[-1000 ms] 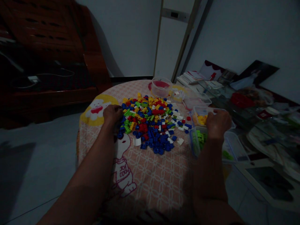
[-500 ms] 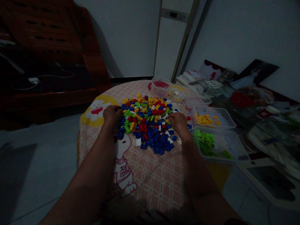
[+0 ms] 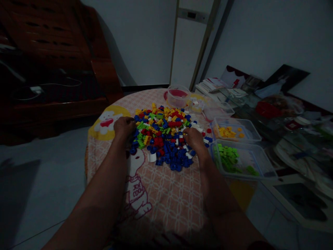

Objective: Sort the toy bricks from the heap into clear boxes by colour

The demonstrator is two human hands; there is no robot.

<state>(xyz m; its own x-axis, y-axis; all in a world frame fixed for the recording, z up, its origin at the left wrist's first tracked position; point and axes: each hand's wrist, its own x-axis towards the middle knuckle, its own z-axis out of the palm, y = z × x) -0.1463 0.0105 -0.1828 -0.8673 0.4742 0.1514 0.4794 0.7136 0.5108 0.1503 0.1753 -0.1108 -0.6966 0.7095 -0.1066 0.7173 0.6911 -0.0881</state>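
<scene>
A mixed heap of toy building bricks (image 3: 166,128) in red, blue, yellow, green and white is spread over the round table. At the heap's left edge rests my left hand (image 3: 124,127), its fingers curled together by some blue and green bricks. Whether it holds a brick is hidden. My right hand (image 3: 194,137) reaches into the heap's right side, thumb and fingers pinched together near white and red bricks. Anything between those fingertips is too small to make out. Loose blue bricks (image 3: 177,161) cluster at the heap's near edge beside a white piece (image 3: 152,157).
Right of the heap stand a clear box of green bricks (image 3: 227,156) and a clear box of yellow bricks (image 3: 226,132). A round clear tub (image 3: 178,97) sits at the back. A patterned cloth (image 3: 177,198) covers the table. A cluttered glass side table (image 3: 262,121) adjoins on the right.
My right hand has shifted slightly left and toward me, uncovering white bricks behind it. The left hand stays in nearly the same place.
</scene>
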